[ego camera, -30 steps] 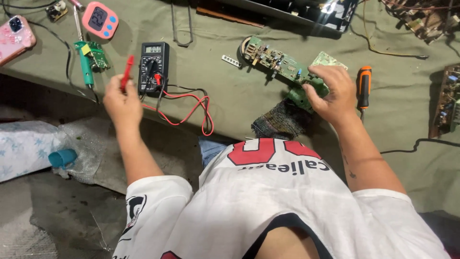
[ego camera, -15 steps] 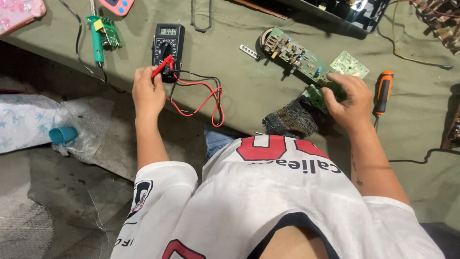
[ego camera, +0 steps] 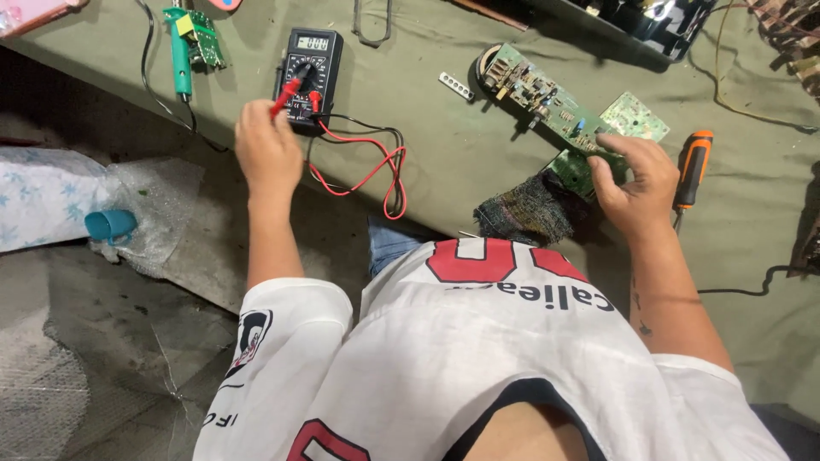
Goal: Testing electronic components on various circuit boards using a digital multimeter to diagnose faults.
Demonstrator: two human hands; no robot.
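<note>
Since the earlier frames the left hand (ego camera: 266, 152) has lifted the red probe (ego camera: 286, 96) up off the counter edge toward the multimeter, while the right hand (ego camera: 630, 181) has stayed on the boards.

That left hand is closed around the probe's handle, tip pointing up and to the right, ending just over the lower part of the black multimeter (ego camera: 309, 75). Red and black leads (ego camera: 369, 166) loop from the meter toward the near edge of the counter. The right hand has its fingers curled narrow, pinching the near end of the long green circuit board (ego camera: 540, 96), which lies diagonally, its long axis running from the hand up toward the far left. A smaller green board (ego camera: 634, 116) sits just beyond the fingers, and a dark woven cloth (ego camera: 531, 210) lies at the near edge beside the wrist.

Probe and board are well apart; the board lies to the right of the left hand, across the leads.

Olive cloth covers the counter (ego camera: 444, 162). An orange-handled screwdriver (ego camera: 694, 169) lies right of the right hand, a green soldering iron (ego camera: 179, 53) toward the far left corner. Below, a rough grey floor with plastic wrap (ego camera: 145, 213).
</note>
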